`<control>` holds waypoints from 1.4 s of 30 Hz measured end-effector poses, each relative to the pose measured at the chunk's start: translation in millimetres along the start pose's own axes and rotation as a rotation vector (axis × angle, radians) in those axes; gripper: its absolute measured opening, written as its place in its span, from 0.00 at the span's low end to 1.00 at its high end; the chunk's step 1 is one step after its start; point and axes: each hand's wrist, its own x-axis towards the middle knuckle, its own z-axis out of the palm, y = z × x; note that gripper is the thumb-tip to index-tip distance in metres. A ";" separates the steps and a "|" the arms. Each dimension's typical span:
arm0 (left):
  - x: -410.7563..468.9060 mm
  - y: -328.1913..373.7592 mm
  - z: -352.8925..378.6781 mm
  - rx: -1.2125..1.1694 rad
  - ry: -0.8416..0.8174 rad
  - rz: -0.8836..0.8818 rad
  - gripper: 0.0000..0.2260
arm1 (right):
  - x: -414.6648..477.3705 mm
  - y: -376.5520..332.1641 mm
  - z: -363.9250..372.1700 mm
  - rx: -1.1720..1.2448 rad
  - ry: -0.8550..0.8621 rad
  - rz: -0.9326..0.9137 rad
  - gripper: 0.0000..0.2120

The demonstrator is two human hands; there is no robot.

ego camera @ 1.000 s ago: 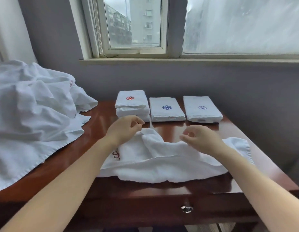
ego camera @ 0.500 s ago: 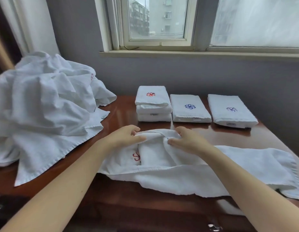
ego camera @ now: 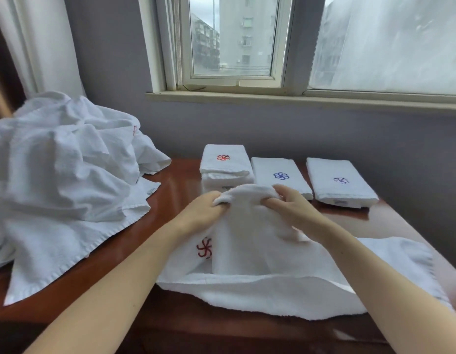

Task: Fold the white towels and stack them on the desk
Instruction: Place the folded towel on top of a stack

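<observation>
Left hand (ego camera: 203, 213) and right hand (ego camera: 293, 210) each pinch a raised fold of the towel (ego camera: 247, 246), which lies on the tabletop (ego camera: 181, 195) with long axis left-right, loose tail trailing right, nearer the right hand.

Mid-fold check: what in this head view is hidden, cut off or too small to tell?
- Head view: the fingertips of the left hand and right hand are buried in the towel they grip.
- The lower front of the red-logo stack sits behind that raised towel, so its count is unclear.
- The loose pile runs off the left edge.
</observation>
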 end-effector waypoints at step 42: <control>-10.3 -0.2 -28.4 0.601 0.312 -0.357 0.21 | -68.9 19.3 -48.9 -1.133 -0.293 0.273 0.22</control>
